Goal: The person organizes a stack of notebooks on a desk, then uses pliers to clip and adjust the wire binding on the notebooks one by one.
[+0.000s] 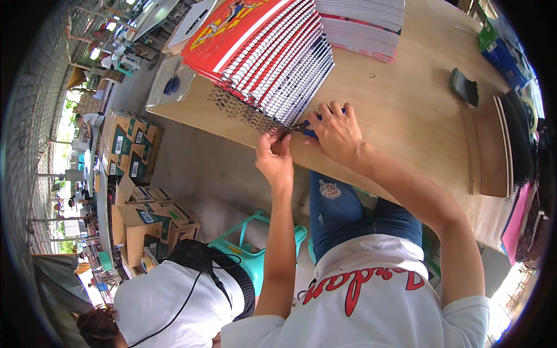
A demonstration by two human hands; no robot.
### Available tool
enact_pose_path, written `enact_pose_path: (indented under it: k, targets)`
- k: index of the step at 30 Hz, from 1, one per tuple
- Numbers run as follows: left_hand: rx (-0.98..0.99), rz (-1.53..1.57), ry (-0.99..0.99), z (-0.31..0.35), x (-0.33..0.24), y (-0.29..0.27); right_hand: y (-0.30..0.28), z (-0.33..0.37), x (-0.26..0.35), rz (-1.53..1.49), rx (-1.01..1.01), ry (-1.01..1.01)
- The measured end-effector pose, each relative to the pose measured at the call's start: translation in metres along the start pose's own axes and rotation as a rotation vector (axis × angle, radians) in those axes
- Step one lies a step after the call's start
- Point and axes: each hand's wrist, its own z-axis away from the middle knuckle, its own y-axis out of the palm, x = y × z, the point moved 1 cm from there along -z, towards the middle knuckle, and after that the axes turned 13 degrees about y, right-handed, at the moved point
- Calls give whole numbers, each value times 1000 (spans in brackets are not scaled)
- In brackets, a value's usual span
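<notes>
A tall stack of wire-bound notebooks (278, 64) with red covers stands at the table's near edge, the spines facing right and toward me. Dark wire coil ends (243, 113) stick out in a tangle below its lower left side. My right hand (339, 134) is closed around blue-handled pliers (310, 133), whose jaws reach the stack's nearest corner. Just below that corner my left hand (275, 163) pinches the end of a wire coil between thumb and fingers. The fingertips partly hide the wire.
Behind stands another stack of notebooks (362, 29). On the wooden table (406, 110) lie a dark block (465, 87) and a brown board piece (490, 145) at right. A person in a white shirt (174, 296) is close on my left, by a green stool (255, 243) and cardboard boxes (154, 217).
</notes>
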Motion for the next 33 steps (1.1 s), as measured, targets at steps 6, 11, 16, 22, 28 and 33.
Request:
enact_pose_path:
  k: [6,11,16,22,28,33]
  targets:
    - [3,9,-3,-1,0,1,-2,-7,1,37,94,2]
    - [6,-20,8,-2,0,1,-8,-15,3,-45,336,57]
    - [-3,18,0,-2,-4,-2,-2,0,1,-79,124,57]
    - [43,2,-42,-5,-3,-4,4,6,2,-44,-74,45]
    - [31,29,-12,-6,-1,-3,3,-8,6,-76,153,74]
    - [61,7,-67,-11,-13,-11,-2,-7,-2,-130,190,99]
